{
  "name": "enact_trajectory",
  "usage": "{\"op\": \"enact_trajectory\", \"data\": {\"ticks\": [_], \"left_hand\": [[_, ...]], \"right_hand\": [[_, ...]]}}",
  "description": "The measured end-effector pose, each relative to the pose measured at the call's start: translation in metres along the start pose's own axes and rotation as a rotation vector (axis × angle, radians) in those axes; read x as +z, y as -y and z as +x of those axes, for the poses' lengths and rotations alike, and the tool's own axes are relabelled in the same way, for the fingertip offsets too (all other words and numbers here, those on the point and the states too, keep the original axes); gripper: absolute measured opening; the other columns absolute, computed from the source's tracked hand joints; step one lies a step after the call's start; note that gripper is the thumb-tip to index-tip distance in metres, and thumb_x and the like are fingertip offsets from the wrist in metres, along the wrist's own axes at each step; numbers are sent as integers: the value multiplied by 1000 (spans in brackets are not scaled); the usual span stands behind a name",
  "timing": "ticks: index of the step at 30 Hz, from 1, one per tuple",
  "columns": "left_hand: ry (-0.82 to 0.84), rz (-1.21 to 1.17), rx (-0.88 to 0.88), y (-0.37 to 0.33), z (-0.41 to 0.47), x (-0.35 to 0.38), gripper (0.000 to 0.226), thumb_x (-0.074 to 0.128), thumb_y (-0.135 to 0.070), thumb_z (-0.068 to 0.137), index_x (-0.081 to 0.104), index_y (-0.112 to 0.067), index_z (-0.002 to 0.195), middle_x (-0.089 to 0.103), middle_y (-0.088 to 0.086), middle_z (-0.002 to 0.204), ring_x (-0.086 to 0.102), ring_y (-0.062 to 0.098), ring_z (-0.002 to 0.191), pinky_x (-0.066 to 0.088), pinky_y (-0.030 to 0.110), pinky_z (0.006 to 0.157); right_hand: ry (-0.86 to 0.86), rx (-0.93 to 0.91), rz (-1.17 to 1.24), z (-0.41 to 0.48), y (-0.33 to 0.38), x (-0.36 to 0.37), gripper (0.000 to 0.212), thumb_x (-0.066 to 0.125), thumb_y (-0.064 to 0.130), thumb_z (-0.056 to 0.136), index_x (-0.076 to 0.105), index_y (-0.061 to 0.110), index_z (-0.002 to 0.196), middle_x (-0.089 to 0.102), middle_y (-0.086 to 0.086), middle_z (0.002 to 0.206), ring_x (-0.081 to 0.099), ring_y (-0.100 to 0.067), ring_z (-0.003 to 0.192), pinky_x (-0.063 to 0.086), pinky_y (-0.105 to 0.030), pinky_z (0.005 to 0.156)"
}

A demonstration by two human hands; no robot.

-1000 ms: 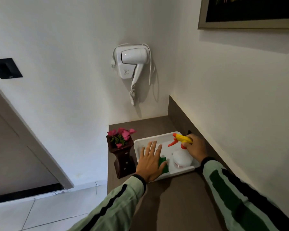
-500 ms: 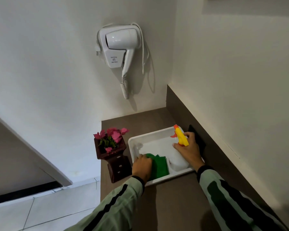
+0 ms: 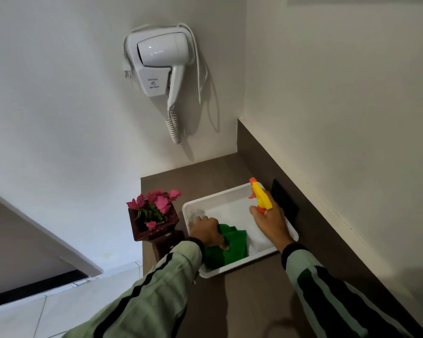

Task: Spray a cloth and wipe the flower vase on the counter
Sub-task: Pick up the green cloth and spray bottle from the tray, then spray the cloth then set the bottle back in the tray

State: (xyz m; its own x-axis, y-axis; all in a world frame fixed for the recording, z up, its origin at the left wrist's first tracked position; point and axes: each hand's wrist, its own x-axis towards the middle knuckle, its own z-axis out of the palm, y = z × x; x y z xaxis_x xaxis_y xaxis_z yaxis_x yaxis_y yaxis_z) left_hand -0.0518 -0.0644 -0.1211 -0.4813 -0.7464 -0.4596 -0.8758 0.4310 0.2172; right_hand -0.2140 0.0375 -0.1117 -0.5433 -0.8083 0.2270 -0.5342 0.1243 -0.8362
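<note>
A dark brown wooden vase point(image 3: 154, 228) with pink flowers stands on the brown counter point(image 3: 242, 301), left of a white tray point(image 3: 230, 193). A green cloth point(image 3: 232, 247) lies in the tray's near half. My left hand point(image 3: 206, 231) is inside the tray, fingers closed on the cloth's left edge. My right hand point(image 3: 270, 222) grips a spray bottle point(image 3: 260, 196) with a yellow head and orange nozzle; its white body is mostly hidden under the hand.
A white hair dryer point(image 3: 161, 62) hangs on the wall above the counter's far end, its coiled cord dangling. A black object point(image 3: 283, 201) leans on the raised brown backsplash right of the tray. The counter's left edge drops to a tiled floor point(image 3: 22, 320).
My left hand went from flat and open above the tray to closed on the green cloth. My right hand shifted its hold on the spray bottle. The view tilted downward.
</note>
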Motion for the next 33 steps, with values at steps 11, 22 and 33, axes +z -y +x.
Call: {"op": "enact_trajectory", "data": {"ticks": [11,22,33], "left_hand": [[-163,-733,91,10,-97,-22,50,71,-24,80,45,-13,121,63,10,118,63,26,107,56,42,92],[-48,-1362,-168,127,-210,12,35,51,-1,84,63,-1,116,74,18,103,73,27,80,60,28,61],[-462,-1522,-114,191,-240,10,37,67,0,88,60,-5,124,70,15,111,69,29,94,58,35,72]], "right_hand": [[73,39,324,5,102,-18,55,51,-1,76,69,27,120,71,-2,93,65,-16,91,49,-29,73],[434,122,100,-71,124,6,42,56,13,78,70,19,117,72,-15,86,63,-19,72,53,-37,72],[451,134,35,-123,135,23,22,60,28,86,74,11,88,72,-22,85,65,-32,76,55,-45,79]]}}
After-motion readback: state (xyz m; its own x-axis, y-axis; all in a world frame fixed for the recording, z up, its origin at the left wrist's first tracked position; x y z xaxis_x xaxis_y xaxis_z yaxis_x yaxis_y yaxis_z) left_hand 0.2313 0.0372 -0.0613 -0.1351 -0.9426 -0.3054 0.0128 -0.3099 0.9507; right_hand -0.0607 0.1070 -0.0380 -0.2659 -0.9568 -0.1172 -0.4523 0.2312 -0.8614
